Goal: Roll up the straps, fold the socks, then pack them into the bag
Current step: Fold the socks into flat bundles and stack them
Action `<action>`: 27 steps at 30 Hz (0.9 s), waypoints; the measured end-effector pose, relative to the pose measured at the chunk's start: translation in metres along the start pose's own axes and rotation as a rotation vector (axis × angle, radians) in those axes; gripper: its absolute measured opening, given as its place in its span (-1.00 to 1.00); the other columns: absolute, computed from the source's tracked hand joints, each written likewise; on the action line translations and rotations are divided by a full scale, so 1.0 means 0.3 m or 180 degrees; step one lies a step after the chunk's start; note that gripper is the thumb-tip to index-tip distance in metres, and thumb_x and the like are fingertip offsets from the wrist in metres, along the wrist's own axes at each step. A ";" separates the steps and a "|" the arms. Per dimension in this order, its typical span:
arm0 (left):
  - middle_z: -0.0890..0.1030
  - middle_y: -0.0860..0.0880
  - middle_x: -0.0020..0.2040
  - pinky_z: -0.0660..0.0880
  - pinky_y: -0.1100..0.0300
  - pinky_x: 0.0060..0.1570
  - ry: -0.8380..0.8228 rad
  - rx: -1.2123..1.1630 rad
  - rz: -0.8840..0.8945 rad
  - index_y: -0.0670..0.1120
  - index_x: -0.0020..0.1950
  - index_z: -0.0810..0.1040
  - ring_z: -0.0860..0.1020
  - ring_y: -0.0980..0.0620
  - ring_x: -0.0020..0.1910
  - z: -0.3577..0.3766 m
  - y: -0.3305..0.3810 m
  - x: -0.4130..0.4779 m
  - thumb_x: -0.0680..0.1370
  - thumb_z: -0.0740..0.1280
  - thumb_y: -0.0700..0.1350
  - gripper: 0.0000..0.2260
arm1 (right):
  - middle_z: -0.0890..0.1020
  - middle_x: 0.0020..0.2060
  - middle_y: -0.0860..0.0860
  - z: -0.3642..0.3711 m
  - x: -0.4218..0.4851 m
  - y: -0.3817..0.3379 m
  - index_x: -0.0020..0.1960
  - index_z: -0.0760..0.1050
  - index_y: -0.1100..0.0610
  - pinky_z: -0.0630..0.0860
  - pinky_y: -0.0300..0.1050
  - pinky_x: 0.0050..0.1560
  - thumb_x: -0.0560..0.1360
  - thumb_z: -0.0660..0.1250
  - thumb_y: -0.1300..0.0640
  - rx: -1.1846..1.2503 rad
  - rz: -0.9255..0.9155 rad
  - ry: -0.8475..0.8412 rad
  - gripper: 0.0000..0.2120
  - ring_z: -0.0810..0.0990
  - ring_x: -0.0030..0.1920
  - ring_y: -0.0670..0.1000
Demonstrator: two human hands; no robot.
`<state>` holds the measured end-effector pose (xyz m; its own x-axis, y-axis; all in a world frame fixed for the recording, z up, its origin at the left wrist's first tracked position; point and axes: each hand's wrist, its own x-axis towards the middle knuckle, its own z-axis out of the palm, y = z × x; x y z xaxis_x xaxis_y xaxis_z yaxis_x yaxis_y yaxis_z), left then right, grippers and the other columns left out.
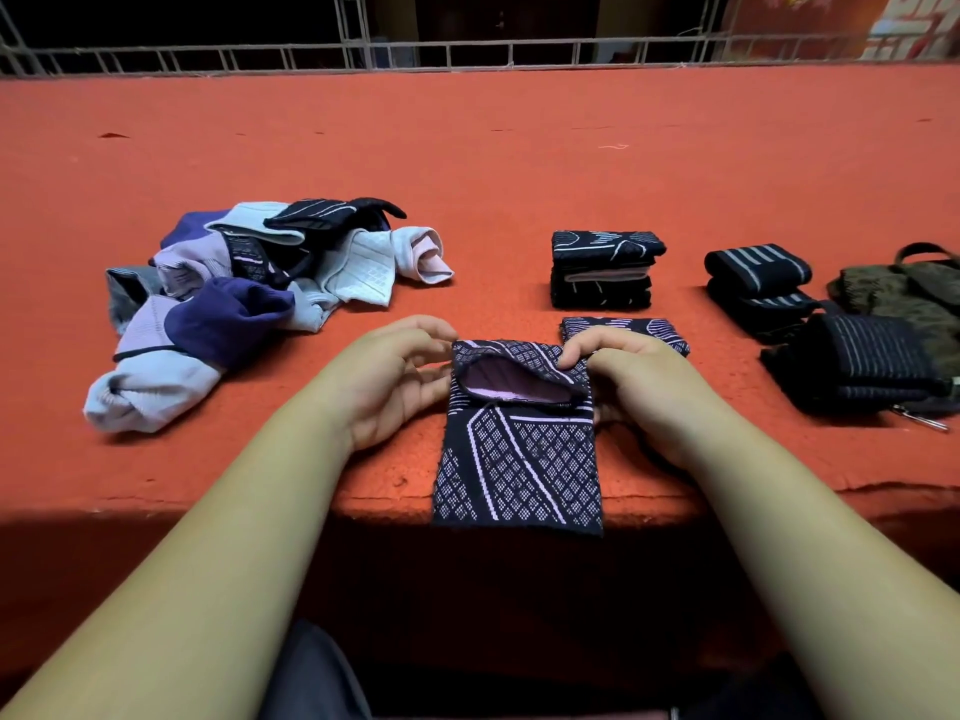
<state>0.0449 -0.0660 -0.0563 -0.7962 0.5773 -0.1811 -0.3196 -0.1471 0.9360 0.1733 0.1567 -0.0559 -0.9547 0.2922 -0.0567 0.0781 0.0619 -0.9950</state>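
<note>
A dark navy sock with a lilac diamond pattern (519, 459) lies at the near edge of the red ledge, its lower end hanging over. Its top is folded back, showing a pale lilac inside. My left hand (400, 381) pinches the sock's upper left corner. My right hand (623, 387) pinches the upper right corner. Another patterned sock (654, 330) lies flat just behind my right hand. A stack of folded dark socks (602, 270) sits further back. Rolled black striped straps (758, 283) lie to the right, beside a dark olive bag (893, 298).
A heap of unfolded socks in lilac, purple, grey and black (249, 298) sits at the left. A larger striped black roll (857, 361) with a metal clip lies at the near right. The red ledge (519, 163) runs back to a metal railing (467, 54).
</note>
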 end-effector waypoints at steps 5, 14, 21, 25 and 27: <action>0.73 -0.20 0.07 0.62 -0.01 0.15 -0.0263 0.0495 -0.0183 -0.10 0.18 0.55 0.71 -0.09 -0.06 0.026 -0.017 -0.014 0.57 0.47 -0.01 -0.74 | 0.49 -0.48 -0.06 0.002 -0.014 -0.010 -0.12 0.60 0.17 0.45 -0.22 -0.46 0.55 0.12 0.35 0.0125 -0.0054 0.0011 -0.71 0.46 -0.47 -0.08; 0.69 -0.30 0.18 0.68 0.02 0.10 -0.0401 0.0409 0.0127 -0.29 0.38 0.51 0.70 -0.18 0.06 0.024 -0.035 -0.019 0.38 0.50 -0.41 -0.44 | 0.54 -0.24 0.02 0.014 -0.032 0.008 0.28 0.52 -0.02 0.43 -0.25 -0.44 0.58 0.47 0.27 -0.0303 -0.0529 -0.0227 -0.65 0.47 -0.42 -0.08; 0.63 -0.37 0.30 0.64 -0.06 0.25 -0.0588 0.0184 0.0255 -0.34 0.41 0.51 0.67 -0.23 0.18 0.016 -0.028 -0.013 0.48 0.48 -0.42 -0.51 | 0.62 -0.39 -0.19 0.006 -0.042 -0.001 0.01 0.63 0.06 0.35 -0.34 -0.41 0.64 0.42 0.17 -0.0477 -0.0300 -0.0558 -0.95 0.46 -0.46 -0.23; 0.66 -0.26 0.31 0.65 0.09 0.12 -0.0856 0.0640 0.0036 -0.28 0.40 0.55 0.67 -0.14 0.23 0.008 -0.030 -0.022 0.54 0.44 -0.37 -0.58 | 0.79 -0.05 0.02 0.014 -0.038 0.008 0.20 0.66 0.24 0.64 -0.26 -0.13 0.62 0.41 0.32 0.0128 -0.0161 -0.0555 -0.82 0.74 -0.14 -0.06; 0.67 -0.18 0.32 0.59 0.03 0.25 -0.0877 0.0892 -0.0044 -0.19 0.39 0.57 0.66 -0.11 0.28 -0.003 -0.035 -0.018 0.56 0.46 -0.32 -0.61 | 0.76 0.12 0.16 0.009 -0.024 0.026 0.23 0.67 0.19 0.62 0.06 0.17 0.60 0.45 0.26 0.0044 -0.0258 -0.0497 -0.79 0.71 0.09 0.16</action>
<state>0.0520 -0.0682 -0.0653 -0.6128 0.7774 -0.1422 -0.1462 0.0653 0.9871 0.1799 0.1525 -0.0636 -0.9908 0.1348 0.0129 -0.0040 0.0656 -0.9978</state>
